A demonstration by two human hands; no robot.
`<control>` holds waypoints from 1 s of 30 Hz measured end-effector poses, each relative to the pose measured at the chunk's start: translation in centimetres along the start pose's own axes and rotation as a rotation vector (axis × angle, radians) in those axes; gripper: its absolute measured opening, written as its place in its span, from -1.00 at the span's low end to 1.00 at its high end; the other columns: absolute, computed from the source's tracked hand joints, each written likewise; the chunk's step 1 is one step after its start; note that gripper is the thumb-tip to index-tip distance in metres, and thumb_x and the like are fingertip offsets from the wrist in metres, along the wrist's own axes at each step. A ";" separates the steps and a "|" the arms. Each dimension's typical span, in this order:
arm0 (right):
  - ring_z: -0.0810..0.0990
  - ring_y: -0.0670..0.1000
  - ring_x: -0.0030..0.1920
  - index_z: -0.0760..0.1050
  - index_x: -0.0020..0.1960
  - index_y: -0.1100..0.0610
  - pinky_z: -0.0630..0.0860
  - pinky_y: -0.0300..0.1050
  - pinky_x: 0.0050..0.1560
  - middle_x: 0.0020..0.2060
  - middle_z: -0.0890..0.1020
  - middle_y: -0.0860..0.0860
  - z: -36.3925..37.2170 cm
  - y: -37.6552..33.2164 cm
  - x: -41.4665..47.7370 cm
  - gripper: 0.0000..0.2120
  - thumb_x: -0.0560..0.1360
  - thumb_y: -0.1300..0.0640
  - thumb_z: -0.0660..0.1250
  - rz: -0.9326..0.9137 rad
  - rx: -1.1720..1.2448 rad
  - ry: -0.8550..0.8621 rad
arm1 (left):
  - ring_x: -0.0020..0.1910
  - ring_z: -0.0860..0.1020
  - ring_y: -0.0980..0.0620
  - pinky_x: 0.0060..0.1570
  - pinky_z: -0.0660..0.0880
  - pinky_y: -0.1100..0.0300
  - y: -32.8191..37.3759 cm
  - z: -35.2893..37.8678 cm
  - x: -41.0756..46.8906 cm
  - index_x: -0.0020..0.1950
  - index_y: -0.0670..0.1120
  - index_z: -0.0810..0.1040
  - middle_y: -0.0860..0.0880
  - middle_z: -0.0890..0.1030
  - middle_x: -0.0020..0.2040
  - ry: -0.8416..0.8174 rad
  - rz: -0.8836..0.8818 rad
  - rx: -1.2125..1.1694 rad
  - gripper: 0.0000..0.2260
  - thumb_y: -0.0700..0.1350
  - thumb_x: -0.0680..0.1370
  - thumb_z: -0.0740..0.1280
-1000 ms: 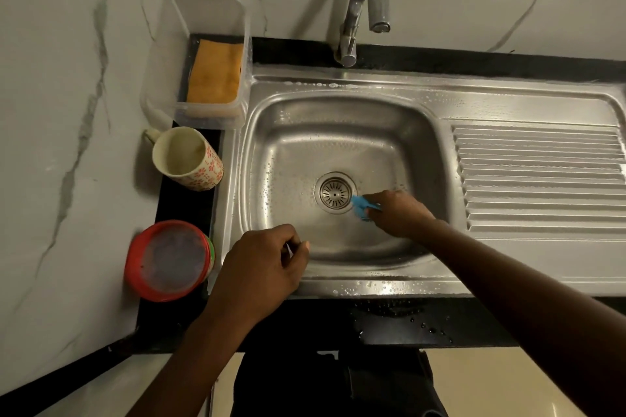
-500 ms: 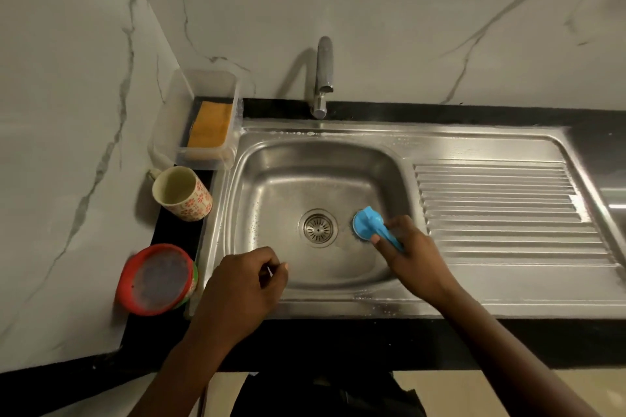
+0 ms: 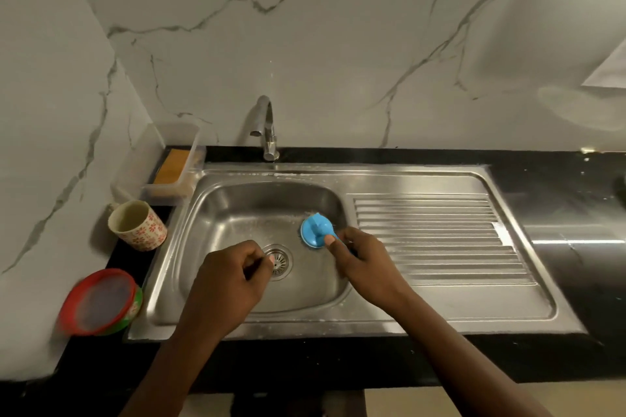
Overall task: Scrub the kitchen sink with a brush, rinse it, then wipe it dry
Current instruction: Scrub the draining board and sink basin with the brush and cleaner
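The right hand (image 3: 364, 262) is gripping the blue brush (image 3: 315, 230) and has been carrying it from beside the drain (image 3: 278, 261) to the right wall of the sink (image 3: 338, 323), at the middle of the frame; the left hand (image 3: 230, 281) is hanging curled over the basin now, and whether it is pinching something I cannot tell; the scrubbing, I judge, is spreading to the sides.

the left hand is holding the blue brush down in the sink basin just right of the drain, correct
Not quite. The head view shows the right hand gripping the blue brush; the left hand is curled over the front of the basin, without the brush. The rest holds: it is down in the sink basin, just right of the drain.
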State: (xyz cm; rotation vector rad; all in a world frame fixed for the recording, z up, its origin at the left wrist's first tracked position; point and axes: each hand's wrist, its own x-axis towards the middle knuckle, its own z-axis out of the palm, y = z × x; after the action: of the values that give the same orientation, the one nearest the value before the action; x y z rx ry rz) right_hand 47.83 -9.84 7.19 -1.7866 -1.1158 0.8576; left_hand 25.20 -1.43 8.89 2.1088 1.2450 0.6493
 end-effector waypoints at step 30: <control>0.54 0.13 0.10 0.52 0.32 0.16 0.47 -0.05 0.04 0.13 0.58 0.14 28.1 -3.7 -3.7 -0.70 0.63 0.06 0.34 -0.654 -0.477 -0.622 | -0.22 0.62 0.27 -0.28 0.46 0.48 -10.7 -14.9 -15.5 -0.11 -0.05 0.67 0.12 0.64 -0.28 0.410 -0.356 0.023 -0.90 -0.09 0.59 0.46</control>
State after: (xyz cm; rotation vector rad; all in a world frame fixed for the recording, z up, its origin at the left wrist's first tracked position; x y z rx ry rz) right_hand 20.91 -4.00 -0.62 -1.3480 -2.3043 0.7854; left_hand 2.02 -7.54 10.11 1.7535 1.8032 0.9328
